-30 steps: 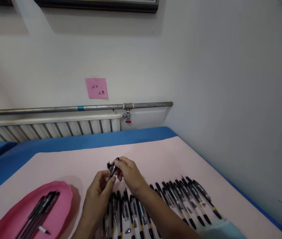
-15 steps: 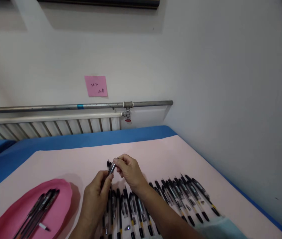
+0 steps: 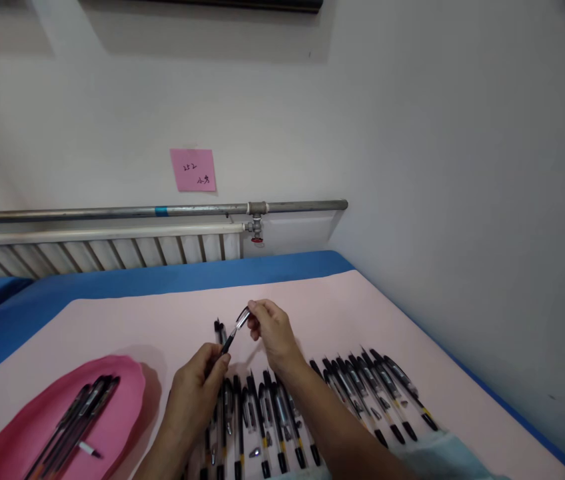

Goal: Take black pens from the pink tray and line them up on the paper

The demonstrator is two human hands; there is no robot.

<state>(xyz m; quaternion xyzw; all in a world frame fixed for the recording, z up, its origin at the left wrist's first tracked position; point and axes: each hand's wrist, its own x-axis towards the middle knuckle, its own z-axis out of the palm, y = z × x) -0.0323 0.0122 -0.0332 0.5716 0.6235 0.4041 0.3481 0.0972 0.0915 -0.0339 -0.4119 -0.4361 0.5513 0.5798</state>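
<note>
Both hands hold one black-and-clear pen above a pale pink sheet. My left hand pinches its lower dark end. My right hand pinches the clear upper end, and the pen slants up to the right between them. Below the hands lies a row of several similar black pens, side by side, with small loose pen tips among them.
A pink tray at the lower left holds several black pens. A blue table surface borders the pink sheet. Behind run a radiator, a metal pipe and a pink sticky note on the wall.
My right hand has moved up and to the right, away from my left hand. The pen between them now shows at greater length.
</note>
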